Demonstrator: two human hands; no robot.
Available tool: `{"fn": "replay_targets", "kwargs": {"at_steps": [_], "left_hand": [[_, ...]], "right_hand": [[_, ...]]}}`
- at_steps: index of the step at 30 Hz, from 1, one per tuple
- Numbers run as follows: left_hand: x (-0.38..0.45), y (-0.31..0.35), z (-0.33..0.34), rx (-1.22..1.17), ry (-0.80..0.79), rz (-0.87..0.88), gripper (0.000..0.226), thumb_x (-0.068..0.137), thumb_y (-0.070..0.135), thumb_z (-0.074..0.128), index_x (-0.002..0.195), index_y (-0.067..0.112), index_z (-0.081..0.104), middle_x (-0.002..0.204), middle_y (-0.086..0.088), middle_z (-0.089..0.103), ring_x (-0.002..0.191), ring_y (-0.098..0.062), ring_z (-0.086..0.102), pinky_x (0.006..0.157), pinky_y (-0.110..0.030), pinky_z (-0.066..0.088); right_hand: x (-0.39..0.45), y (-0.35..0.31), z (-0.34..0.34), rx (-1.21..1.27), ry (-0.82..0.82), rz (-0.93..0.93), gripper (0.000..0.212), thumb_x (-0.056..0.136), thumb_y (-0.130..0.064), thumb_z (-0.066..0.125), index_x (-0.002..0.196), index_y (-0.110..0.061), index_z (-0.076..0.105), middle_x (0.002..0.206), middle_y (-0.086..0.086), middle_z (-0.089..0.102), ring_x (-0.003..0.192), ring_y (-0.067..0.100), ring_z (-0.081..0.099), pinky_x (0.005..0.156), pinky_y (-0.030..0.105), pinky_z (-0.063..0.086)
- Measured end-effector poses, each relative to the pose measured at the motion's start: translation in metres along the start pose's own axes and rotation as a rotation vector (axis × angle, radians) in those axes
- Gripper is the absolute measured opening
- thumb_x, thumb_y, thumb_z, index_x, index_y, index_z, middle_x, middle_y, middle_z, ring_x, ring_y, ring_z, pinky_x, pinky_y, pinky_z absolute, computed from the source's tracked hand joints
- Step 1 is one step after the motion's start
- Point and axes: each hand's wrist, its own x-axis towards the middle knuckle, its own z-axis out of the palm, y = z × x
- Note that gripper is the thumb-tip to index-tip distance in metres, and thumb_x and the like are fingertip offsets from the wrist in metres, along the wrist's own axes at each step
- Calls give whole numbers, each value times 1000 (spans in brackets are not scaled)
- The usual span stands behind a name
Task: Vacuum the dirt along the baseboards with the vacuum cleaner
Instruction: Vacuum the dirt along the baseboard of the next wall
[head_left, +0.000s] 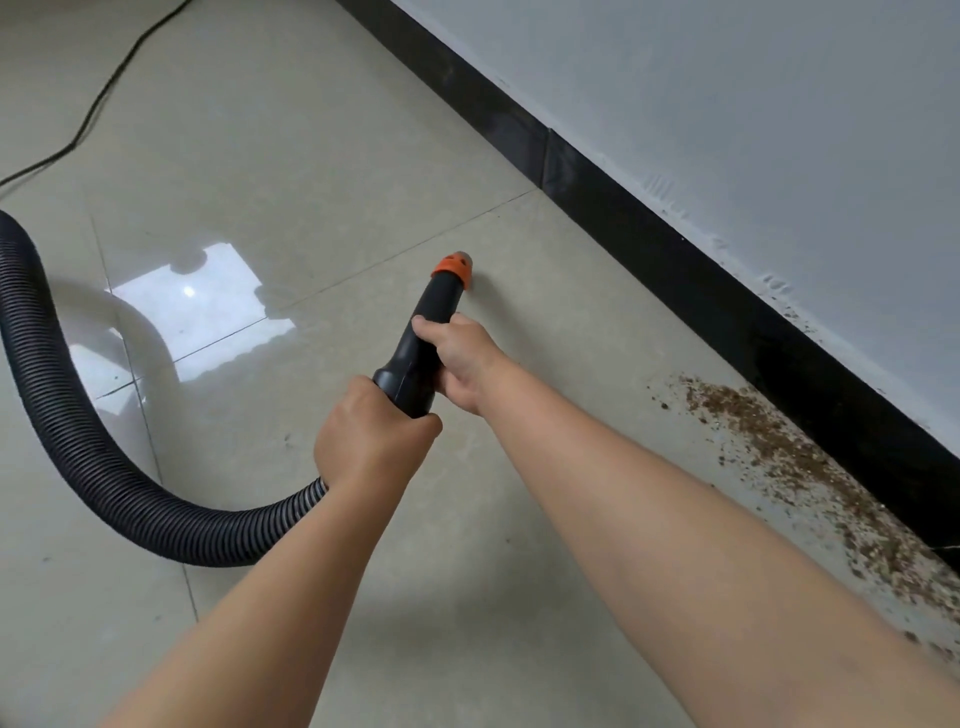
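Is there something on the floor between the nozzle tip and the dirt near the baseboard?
Nothing visible: only bare floor tile lies between the orange nozzle tip and the dirt by the baseboard.

Both hands on black nozzle (415, 353): left hand (371, 436) grips rear end by ribbed hose (78, 441), right hand (462, 364) grips further fwd. Orange tip (453, 269) over tile floor (322, 156). Brown dirt (810, 467) lies along black baseboard (649, 228), well right of tip.

Colours: black, orange, beige, brown
Black plastic nozzle (423, 340) with orange tip (453, 269), black ribbed corrugated hose (78, 421); glossy beige tiled floor (322, 156), black baseboard strip (675, 260), brown speckled dirt (769, 436), pale grey wall (753, 104).
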Motion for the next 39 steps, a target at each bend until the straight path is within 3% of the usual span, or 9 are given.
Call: {"fn": "replay_targets", "kwargs": {"at_steps": [3, 9, 13, 17, 23, 26, 31, 34, 39], "left_hand": [[12, 14, 6, -47, -26, -11, 31, 75, 25, 64, 93, 12, 42, 69, 4, 43, 70, -22, 50, 51, -26, 32], [50, 64, 7, -113, -84, 77, 33, 77, 29, 64, 104, 15, 50, 83, 0, 52, 75, -23, 52, 61, -26, 36], [63, 95, 10, -60, -118, 190, 33, 78, 30, 66, 104, 18, 51, 82, 1, 50, 76, -22, 50, 62, -27, 36], [58, 110, 20, -47, -146, 210, 33, 77, 30, 68, 103, 18, 50, 71, 3, 46, 72, -21, 51, 48, -24, 32], [34, 90, 34, -82, -174, 169, 32, 77, 28, 64, 95, 13, 42, 70, 4, 45, 67, -19, 50, 47, -24, 30], [19, 71, 37, -83, -280, 211, 34, 74, 29, 68, 94, 14, 45, 78, 0, 58, 71, -19, 57, 53, -27, 39], [4, 42, 31, -157, -455, 303, 33, 69, 20, 74, 96, 9, 57, 68, 0, 65, 66, -17, 63, 64, -30, 51], [-4, 33, 18, -150, -500, 316, 27, 68, 14, 75, 90, 11, 59, 67, -2, 66, 65, -18, 64, 67, -31, 53], [-18, 16, -6, 66, -665, 316, 24, 69, 17, 77, 82, 19, 57, 75, 2, 65, 69, -11, 61, 62, -22, 48]], "right_hand": [[12, -11, -6, -39, 36, -30, 42, 99, -19, 43, 137, -5, 35, 121, 13, 50, 109, 30, 52, 92, 41, 47], [32, -44, -28, -82, 127, -87, 35, 100, -13, 28, 133, -10, 41, 118, 11, 51, 106, 31, 52, 86, 41, 47], [33, -58, -52, -68, 160, -128, 39, 100, -12, 25, 137, -16, 38, 113, 6, 52, 97, 26, 52, 64, 33, 45], [25, -62, -76, -56, 149, -136, 46, 101, -12, 24, 145, -26, 29, 112, 3, 52, 101, 24, 53, 75, 35, 45], [7, -46, -88, 81, 166, -89, 40, 102, -16, 30, 141, -16, 38, 117, 3, 54, 101, 25, 56, 75, 34, 49], [-4, -31, -97, 197, 225, -34, 39, 100, -27, 41, 133, -7, 45, 115, 8, 58, 104, 29, 59, 92, 42, 49], [-24, -13, -101, 339, 252, 1, 46, 96, -32, 50, 133, -8, 37, 103, 13, 57, 88, 27, 64, 87, 43, 51], [-37, -2, -95, 337, 248, 35, 57, 95, -37, 51, 140, -8, 31, 128, 16, 52, 111, 32, 57, 91, 44, 50], [-68, 22, -83, 345, 251, 99, 59, 95, -37, 50, 141, -6, 30, 136, 17, 47, 119, 34, 51, 86, 42, 49]]}}
